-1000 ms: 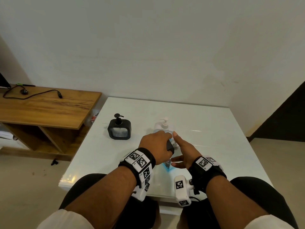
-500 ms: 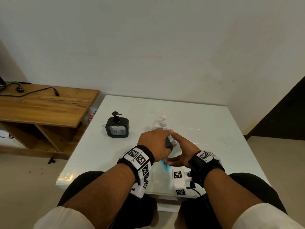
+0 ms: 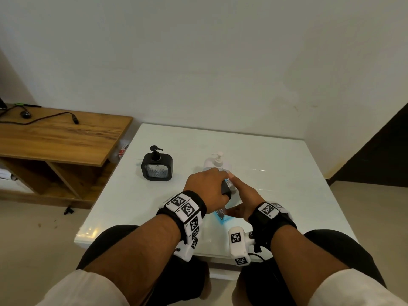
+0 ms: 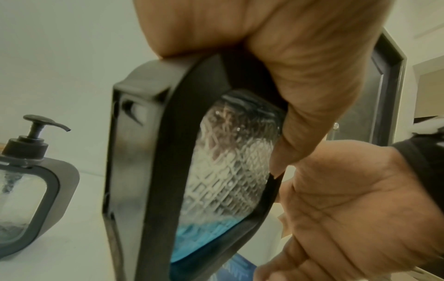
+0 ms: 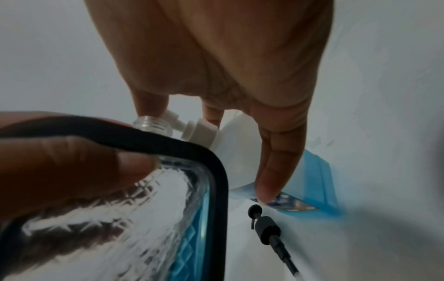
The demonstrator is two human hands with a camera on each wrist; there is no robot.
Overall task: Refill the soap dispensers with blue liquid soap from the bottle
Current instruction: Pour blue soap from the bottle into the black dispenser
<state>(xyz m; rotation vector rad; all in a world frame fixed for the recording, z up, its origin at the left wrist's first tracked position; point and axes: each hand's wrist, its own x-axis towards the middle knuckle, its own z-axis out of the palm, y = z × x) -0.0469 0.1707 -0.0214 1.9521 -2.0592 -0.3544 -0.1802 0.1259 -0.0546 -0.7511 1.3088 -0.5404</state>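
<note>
White wall backed a glossy white table (image 3: 276, 164), with a wooden side bench (image 3: 55, 138) at far left carrying a black cable (image 3: 44, 118). Left of centre on the table stood a black-framed soap dispenser (image 3: 157, 167), upright with its black pump fitted. Nearer the person, the left hand (image 3: 207, 188) gripped a second black-framed dispenser (image 4: 192, 171) from above, fingers and thumb curled around its frame; its patterned clear window showed a shallow layer of blue soap (image 4: 204, 239) at the bottom, and its threaded neck (image 5: 153, 123) was uncapped. Behind the hands stood a white pump bottle (image 3: 217, 164). The right hand (image 3: 241, 200) lay just beside the held dispenser, fingers extended and slightly apart, the thumb (image 5: 276, 171) reaching down to a blue soap bottle (image 5: 312, 182) lying on the table. A detached black pump (image 5: 266, 228) lay on the tabletop beside that bottle.
</note>
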